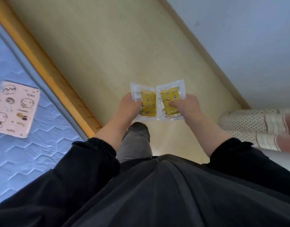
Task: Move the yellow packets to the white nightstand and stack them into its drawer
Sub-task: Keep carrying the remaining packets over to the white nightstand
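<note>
I hold two yellow packets in clear plastic wrap side by side in front of me, over the floor. My left hand (130, 104) grips the left yellow packet (149, 104) by its left edge. My right hand (185, 104) grips the right yellow packet (169, 95) by its right side, thumb on top. Both packets show a yellow print with small white figures. The white nightstand and its drawer are out of view.
A bed with a blue quilted mattress (26, 153) and a wooden frame (47, 69) runs along the left; a pink packet with cartoon prints (14, 108) lies on it. Pale floor (108, 46) stretches ahead. A wall (239, 38) stands at right, dotted fabric (249, 123) at its base.
</note>
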Demonstrator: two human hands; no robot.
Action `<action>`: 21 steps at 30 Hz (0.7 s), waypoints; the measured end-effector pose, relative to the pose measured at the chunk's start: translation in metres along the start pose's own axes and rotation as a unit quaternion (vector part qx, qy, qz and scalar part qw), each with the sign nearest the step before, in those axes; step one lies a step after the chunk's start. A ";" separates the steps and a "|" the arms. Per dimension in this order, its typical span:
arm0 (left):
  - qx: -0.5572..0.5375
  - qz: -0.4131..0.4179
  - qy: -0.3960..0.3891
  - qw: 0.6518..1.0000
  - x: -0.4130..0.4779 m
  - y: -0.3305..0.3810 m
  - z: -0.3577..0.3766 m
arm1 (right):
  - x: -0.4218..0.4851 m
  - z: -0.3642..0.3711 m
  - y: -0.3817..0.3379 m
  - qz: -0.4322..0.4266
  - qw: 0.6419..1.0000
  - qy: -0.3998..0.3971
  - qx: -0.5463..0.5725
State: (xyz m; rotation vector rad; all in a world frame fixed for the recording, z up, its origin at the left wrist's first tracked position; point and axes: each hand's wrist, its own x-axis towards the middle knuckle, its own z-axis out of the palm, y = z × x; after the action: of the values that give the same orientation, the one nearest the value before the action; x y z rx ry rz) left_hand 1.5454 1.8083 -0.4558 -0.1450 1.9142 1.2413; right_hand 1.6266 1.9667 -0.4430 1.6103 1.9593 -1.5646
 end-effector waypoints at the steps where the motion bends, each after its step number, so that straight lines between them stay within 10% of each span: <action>1: -0.008 -0.004 0.010 1.000 0.016 0.011 -0.012 | 0.012 0.010 -0.020 -0.007 1.000 -0.009 -0.017; 21: -0.113 -0.054 0.157 0.980 0.237 0.173 -0.231 | 0.186 0.211 -0.354 -0.091 0.975 -0.136 -0.149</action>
State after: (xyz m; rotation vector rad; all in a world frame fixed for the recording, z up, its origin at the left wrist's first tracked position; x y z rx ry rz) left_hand 1.1725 1.7872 -0.4581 -0.5870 1.9908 1.4251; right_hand 1.1747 1.9644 -0.4478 1.0698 2.1097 -1.3792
